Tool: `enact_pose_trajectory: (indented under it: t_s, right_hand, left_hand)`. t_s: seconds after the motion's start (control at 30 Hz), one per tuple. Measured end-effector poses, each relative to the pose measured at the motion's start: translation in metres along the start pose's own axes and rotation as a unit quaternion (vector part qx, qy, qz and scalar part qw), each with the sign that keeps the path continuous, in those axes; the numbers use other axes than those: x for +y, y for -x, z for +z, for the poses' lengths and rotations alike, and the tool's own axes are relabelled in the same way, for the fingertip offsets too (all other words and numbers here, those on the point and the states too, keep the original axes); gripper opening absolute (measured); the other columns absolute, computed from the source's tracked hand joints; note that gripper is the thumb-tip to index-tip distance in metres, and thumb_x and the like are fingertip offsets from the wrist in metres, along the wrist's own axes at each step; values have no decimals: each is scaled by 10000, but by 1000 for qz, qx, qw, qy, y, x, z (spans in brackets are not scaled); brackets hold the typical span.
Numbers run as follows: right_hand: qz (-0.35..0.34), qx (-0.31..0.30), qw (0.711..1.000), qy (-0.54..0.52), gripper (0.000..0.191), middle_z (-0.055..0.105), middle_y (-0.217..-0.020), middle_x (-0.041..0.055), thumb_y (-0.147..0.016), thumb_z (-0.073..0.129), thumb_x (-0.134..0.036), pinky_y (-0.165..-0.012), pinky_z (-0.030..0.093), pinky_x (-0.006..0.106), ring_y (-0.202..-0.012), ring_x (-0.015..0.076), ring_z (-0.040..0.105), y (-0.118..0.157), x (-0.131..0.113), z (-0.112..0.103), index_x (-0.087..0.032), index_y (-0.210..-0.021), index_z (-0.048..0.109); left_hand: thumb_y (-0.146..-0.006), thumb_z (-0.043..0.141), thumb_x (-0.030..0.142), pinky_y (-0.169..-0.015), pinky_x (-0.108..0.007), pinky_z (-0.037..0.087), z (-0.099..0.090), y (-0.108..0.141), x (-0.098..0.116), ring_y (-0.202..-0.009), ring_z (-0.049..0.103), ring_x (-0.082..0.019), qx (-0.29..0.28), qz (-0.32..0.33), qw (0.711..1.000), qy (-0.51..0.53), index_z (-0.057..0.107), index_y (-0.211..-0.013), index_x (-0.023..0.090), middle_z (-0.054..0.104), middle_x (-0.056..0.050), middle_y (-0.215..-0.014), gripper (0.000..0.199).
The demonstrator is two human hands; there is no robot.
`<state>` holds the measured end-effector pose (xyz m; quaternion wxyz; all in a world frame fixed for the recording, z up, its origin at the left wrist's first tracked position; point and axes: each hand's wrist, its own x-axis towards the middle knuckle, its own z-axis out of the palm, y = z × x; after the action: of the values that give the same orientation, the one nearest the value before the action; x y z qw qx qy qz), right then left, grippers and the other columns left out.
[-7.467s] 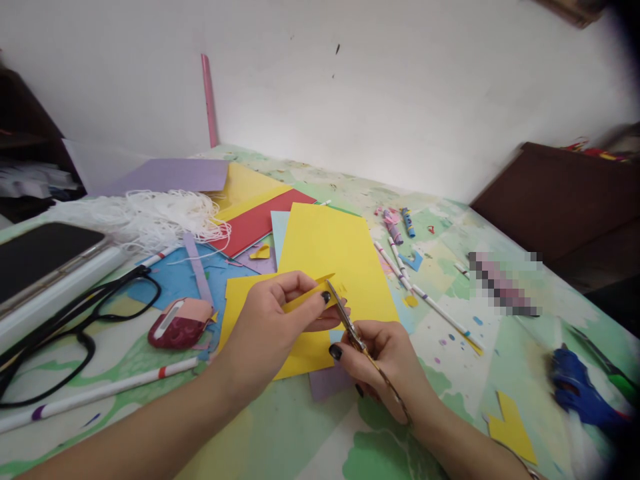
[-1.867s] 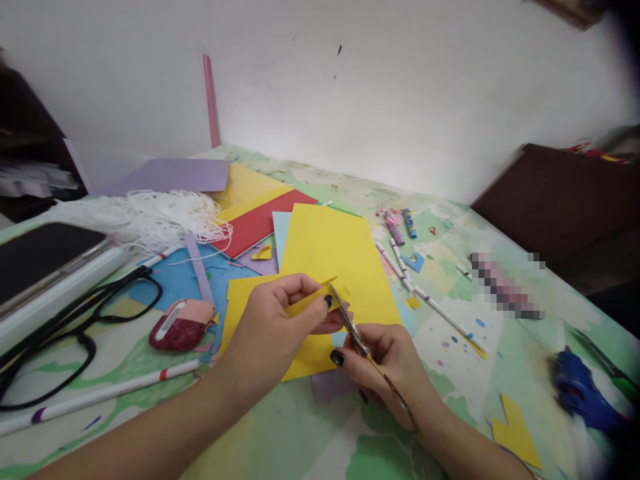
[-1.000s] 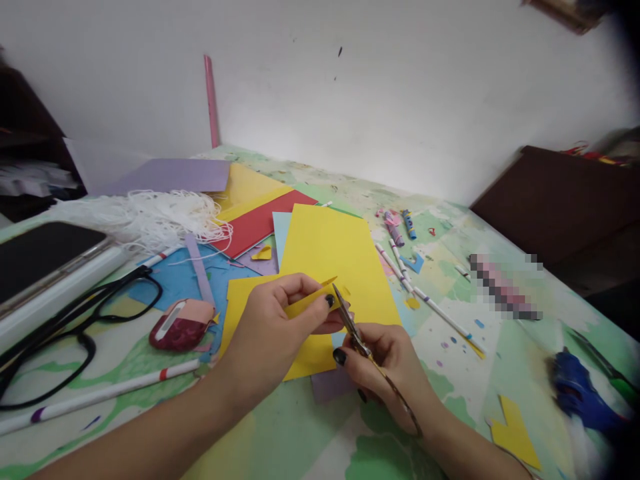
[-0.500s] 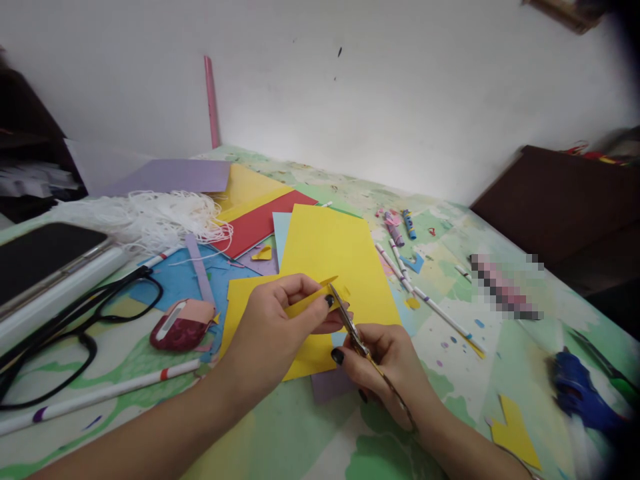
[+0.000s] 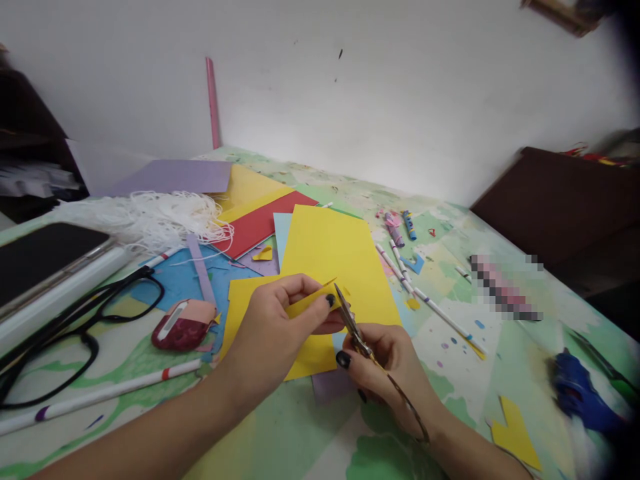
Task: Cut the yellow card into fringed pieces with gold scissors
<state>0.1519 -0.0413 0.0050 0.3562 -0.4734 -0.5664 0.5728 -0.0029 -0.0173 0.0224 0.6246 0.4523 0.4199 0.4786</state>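
Between thumb and fingers, my left hand (image 5: pixel 287 317) pinches a small yellow paper piece (image 5: pixel 305 303). My right hand (image 5: pixel 387 370) grips a pair of gold-handled scissors (image 5: pixel 364 348), whose blades point up and left at the right end of the held paper. How far the blades are parted is hard to make out. Below both hands lie large yellow paper sheets (image 5: pixel 333 243), with a light blue sheet (image 5: pixel 283 233) showing at their left edge. A bit of purple paper (image 5: pixel 330 387) pokes out beneath them.
Glasses (image 5: pixel 90 333), a phone (image 5: pixel 45 267), a maroon-and-pink case (image 5: pixel 183 325) and white string (image 5: pixel 150 217) lie left. On the right are striped paper sticks (image 5: pixel 443 317), a yellow scrap (image 5: pixel 515 433) and a blue glue gun (image 5: pixel 583 393). A red sheet (image 5: pixel 270 223) lies behind.
The scissors have shifted slightly, their tips now a little farther right at the paper's edge. My left hand keeps its pinch on the yellow piece almost unmoved.
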Motion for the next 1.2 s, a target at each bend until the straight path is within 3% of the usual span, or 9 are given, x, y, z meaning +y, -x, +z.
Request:
enact_pose_trajectory:
  t_s: [0.73,1.2]
  right_hand:
    - [40,26,997,58,256,367,-423,-71,-717,591,-305,-351,210,166,-368,42,302,-2,7,2,-169,-564,438]
    - [17,14,999,43,254,370,-426,-70,-725,606,-305,-356,211,168,-372,42,295,0,3,0,-160,-578,458]
  left_hand:
    - [-767,643,262,-696,-232,567,1,0,1,-725,704,-169,6,-2,1000,11,579,-728,148,710,-11,-749,137]
    - [-768,641,270,-752,-286,564,3,0,2,-757,697,-189,-10,-4,999,30,572,-746,138,705,-31,-775,150]
